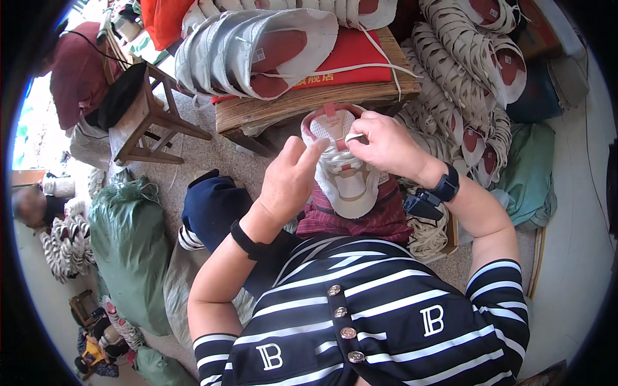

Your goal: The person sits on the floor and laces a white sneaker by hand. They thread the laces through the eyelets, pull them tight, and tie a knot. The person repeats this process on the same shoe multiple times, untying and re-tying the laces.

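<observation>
One white shoe sits over maroon cloth, just near of the bench; the right hand has its grip pinched on a pale lace, but whether the left hand's grip is closed, I can't tell

The left hand is raised, its back in view, some fingers bent and one stretched toward the right hand. The two are near each other, not touching. On its side facing the left hand, the right hand brings thumb and forefinger together in a pinch. From each hand, the left forearm and the right forearm slant down and outward to bent elbows.
</observation>
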Demonstrator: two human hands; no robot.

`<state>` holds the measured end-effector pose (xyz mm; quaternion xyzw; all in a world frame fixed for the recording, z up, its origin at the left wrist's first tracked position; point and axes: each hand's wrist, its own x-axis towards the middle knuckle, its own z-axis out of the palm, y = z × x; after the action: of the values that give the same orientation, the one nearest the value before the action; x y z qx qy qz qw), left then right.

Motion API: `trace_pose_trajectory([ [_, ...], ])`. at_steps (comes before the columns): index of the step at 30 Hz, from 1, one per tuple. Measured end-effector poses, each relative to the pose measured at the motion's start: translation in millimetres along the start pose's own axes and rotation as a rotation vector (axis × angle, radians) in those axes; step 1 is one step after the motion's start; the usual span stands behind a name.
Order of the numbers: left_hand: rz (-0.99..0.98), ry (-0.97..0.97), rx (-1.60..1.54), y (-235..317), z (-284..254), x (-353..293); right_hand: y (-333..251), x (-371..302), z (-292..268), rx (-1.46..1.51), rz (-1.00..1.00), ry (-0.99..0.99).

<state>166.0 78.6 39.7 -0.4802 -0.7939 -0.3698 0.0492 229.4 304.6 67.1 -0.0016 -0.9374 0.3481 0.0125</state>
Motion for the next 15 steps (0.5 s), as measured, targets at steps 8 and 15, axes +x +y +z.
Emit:
trace_pose_trajectory([
  [8, -0.181, -0.146, 0.082, -7.8, -26.1, -8.1, 1.3, 9.5, -1.4, -0.200, -0.018, -0.041],
  [15, -0.845, -0.508, -1.138, -24.0, -56.2, -25.3, 17.9, 11.5, -5.3, 0.041, -0.106, -0.079],
])
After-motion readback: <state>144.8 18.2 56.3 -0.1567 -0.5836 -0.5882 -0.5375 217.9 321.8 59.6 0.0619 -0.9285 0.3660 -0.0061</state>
